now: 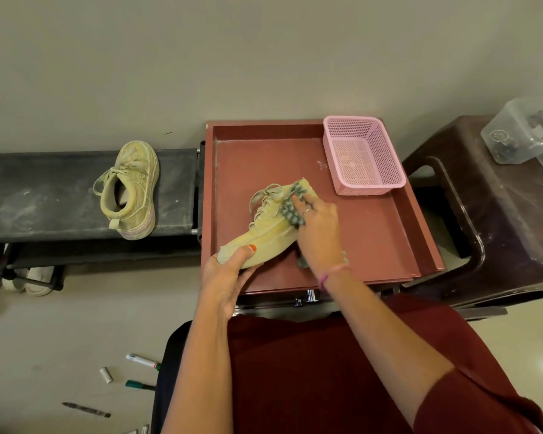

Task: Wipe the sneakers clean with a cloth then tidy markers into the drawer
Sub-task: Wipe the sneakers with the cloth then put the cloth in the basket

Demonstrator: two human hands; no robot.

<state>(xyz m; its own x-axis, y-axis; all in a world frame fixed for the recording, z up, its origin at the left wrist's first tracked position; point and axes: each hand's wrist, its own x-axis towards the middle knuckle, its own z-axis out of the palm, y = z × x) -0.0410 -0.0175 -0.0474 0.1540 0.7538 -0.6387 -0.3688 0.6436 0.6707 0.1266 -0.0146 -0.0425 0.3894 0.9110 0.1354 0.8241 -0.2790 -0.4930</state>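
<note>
Head view looks down at an open drawer (pixel 373 245). Left hand (pixel 226 277) grips the heel of a yellow sneaker (pixel 264 236), thumb curled over the top. Right hand (pixel 318 227) presses a checked cloth (pixel 290 208) on the toe end, fingers bent round it. Past that hand sits a pink basket (pixel 362 155) (back corner of the drawer). Left of the grip, another sneaker (pixel 132 189) lies on a dark bench (pixel 44 195). Markers (pixel 143 361) lie on the floor, near the left elbow.
</note>
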